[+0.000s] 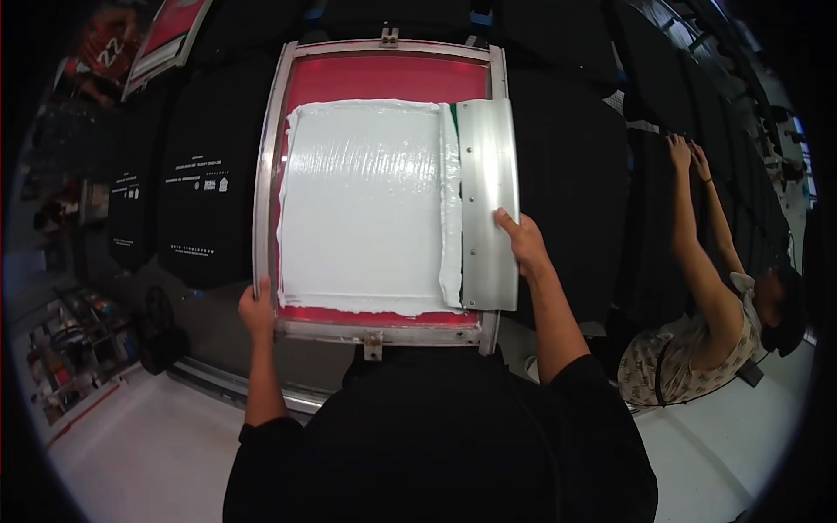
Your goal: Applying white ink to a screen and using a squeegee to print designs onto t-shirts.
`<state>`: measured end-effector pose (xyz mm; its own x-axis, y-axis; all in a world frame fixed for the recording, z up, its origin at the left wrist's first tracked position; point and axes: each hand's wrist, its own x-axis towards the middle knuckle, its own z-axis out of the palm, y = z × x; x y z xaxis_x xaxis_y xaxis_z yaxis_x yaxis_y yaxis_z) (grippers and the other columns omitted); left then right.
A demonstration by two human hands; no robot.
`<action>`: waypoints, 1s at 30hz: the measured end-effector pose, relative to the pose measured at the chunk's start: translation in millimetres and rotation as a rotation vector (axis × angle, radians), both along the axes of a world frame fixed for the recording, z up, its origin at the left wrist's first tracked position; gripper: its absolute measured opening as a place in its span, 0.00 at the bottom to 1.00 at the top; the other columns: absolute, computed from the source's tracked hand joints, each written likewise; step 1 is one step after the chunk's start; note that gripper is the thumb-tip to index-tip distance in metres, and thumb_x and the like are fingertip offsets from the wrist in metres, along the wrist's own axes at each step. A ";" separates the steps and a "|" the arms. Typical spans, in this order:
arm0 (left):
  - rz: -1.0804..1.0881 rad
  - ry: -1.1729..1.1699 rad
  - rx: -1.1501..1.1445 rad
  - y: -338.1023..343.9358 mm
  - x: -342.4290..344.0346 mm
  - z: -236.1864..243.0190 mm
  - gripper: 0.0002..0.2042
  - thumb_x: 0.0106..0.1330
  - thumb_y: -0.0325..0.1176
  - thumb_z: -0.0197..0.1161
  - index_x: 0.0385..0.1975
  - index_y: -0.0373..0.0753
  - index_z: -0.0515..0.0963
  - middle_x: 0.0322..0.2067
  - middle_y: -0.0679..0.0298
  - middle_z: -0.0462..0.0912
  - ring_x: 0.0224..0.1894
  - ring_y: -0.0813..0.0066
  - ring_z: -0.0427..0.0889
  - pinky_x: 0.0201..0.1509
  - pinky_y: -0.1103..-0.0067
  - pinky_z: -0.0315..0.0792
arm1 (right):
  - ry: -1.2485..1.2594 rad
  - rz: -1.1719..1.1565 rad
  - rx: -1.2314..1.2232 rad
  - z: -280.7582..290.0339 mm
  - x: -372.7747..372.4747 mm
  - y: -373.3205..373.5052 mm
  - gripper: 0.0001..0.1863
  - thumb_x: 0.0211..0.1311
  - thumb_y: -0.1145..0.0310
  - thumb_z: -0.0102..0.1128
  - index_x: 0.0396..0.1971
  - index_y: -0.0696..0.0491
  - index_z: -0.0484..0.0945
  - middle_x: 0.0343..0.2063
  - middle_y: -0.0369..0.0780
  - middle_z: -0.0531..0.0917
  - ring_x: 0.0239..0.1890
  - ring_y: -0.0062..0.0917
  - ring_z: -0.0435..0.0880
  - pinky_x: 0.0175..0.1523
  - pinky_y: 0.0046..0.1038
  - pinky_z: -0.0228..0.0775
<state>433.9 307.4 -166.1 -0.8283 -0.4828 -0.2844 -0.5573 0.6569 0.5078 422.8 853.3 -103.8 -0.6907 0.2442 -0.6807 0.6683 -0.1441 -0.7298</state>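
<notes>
1. Metal frame (263, 200): I find it mid-view, near upright in my head picture, with red mesh (388, 78) showing at its upper and lower ends.
2. White paste (362, 218): a broad layer covering most of the mesh, its border ragged, with a raised ridge down its right side.
3. Metal squeegee (490, 174): I see it lengthwise along the frame's right side, a strip of green blade (453, 117) beside the ridge.
4. Right hand (525, 241): gripping the squeegee's outer edge, thumb on the upper face; I cannot see the fingers beneath.
5. Left hand (256, 309): fingers closed around the frame's left bar, near its lower corner.
6. Surroundings: black cloth (207, 209) with white print at left; a co-worker (711, 349) at right, both arms raised.
</notes>
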 end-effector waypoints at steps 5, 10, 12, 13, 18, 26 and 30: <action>-0.141 0.130 0.147 4.4 -21.0 -8.3 0.26 0.67 0.55 0.68 0.38 0.30 0.84 0.25 0.57 0.84 0.29 0.70 0.80 0.38 0.70 0.75 | 0.073 -0.188 -0.022 4.5 26.1 -4.5 0.26 0.69 0.52 0.64 0.52 0.61 0.78 0.38 0.43 0.86 0.38 0.28 0.86 0.44 0.31 0.80; -0.335 0.033 0.336 39.9 -69.9 -25.7 0.28 0.64 0.57 0.70 0.40 0.30 0.84 0.30 0.53 0.87 0.33 0.68 0.85 0.41 0.71 0.77 | 0.063 -0.430 0.188 -6.4 53.6 15.5 0.28 0.66 0.52 0.67 0.49 0.63 0.77 0.37 0.45 0.86 0.36 0.29 0.87 0.41 0.31 0.81; -0.388 0.101 0.381 61.8 -93.3 -29.4 0.27 0.63 0.56 0.71 0.38 0.31 0.85 0.28 0.54 0.87 0.31 0.67 0.85 0.39 0.71 0.77 | 0.131 -0.436 0.151 -27.3 51.0 31.5 0.29 0.67 0.52 0.67 0.52 0.64 0.76 0.39 0.46 0.86 0.36 0.30 0.88 0.42 0.31 0.82; -0.420 0.088 0.361 77.0 -95.8 -30.2 0.27 0.65 0.57 0.68 0.37 0.31 0.84 0.25 0.60 0.85 0.29 0.78 0.79 0.36 0.76 0.74 | 0.154 -0.458 0.109 -35.3 52.3 44.1 0.30 0.68 0.52 0.65 0.54 0.65 0.75 0.40 0.46 0.86 0.37 0.31 0.88 0.43 0.31 0.82; -0.387 0.021 0.369 165.4 -81.1 -4.8 0.28 0.62 0.59 0.70 0.38 0.33 0.85 0.28 0.52 0.87 0.33 0.59 0.87 0.40 0.68 0.78 | 0.179 -0.449 0.094 -32.9 56.7 135.1 0.31 0.70 0.52 0.63 0.57 0.66 0.74 0.42 0.48 0.86 0.39 0.32 0.88 0.44 0.32 0.82; -0.206 -0.015 0.321 242.8 -42.1 -0.2 0.28 0.63 0.56 0.71 0.39 0.30 0.85 0.30 0.52 0.88 0.34 0.64 0.87 0.43 0.70 0.78 | 0.174 -0.383 0.047 -45.4 42.1 215.0 0.31 0.69 0.52 0.64 0.56 0.65 0.74 0.42 0.48 0.86 0.40 0.32 0.88 0.46 0.32 0.82; -0.146 -0.034 0.326 264.1 -21.8 -16.3 0.28 0.65 0.55 0.69 0.43 0.29 0.83 0.31 0.52 0.88 0.34 0.65 0.86 0.43 0.70 0.78 | 0.172 -0.343 -0.021 -66.8 32.7 241.8 0.30 0.67 0.53 0.66 0.55 0.64 0.74 0.43 0.48 0.85 0.41 0.33 0.87 0.48 0.33 0.82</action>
